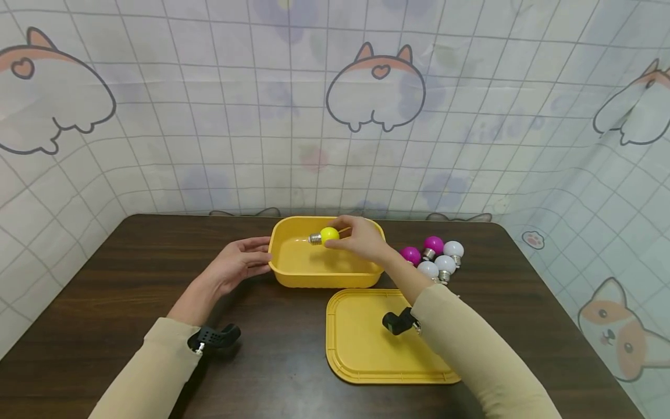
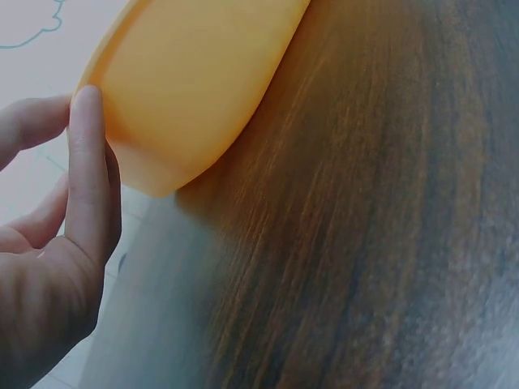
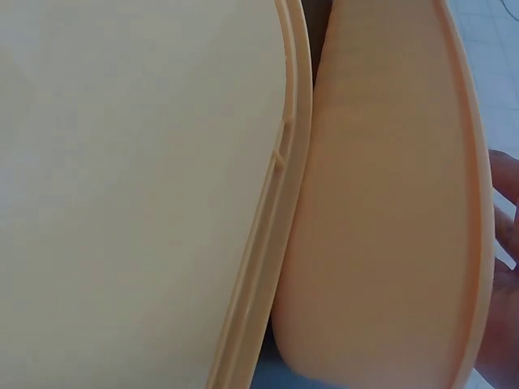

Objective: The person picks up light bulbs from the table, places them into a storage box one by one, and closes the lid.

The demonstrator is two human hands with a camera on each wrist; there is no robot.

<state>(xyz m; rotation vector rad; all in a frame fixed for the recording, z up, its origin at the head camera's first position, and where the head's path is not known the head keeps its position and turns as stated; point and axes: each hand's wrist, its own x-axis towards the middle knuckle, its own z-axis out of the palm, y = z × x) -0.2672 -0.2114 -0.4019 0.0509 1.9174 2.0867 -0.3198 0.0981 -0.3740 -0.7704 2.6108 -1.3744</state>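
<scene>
Over the yellow plastic box, my right hand pinches a yellow light bulb by its round end. The bulb's metal screw base points left. My left hand touches the box's left side near the rim with fairly straight fingers. In the left wrist view, fingertips of the left hand meet the outside of the box. The right wrist view shows the box's outer wall, with only part of the right hand at the edge; the bulb is hidden there.
A yellow lid lies in front of the box, partly under the right forearm. To the right are several bulbs, including a magenta bulb and a white bulb. A patterned curtain stands behind the dark wooden table.
</scene>
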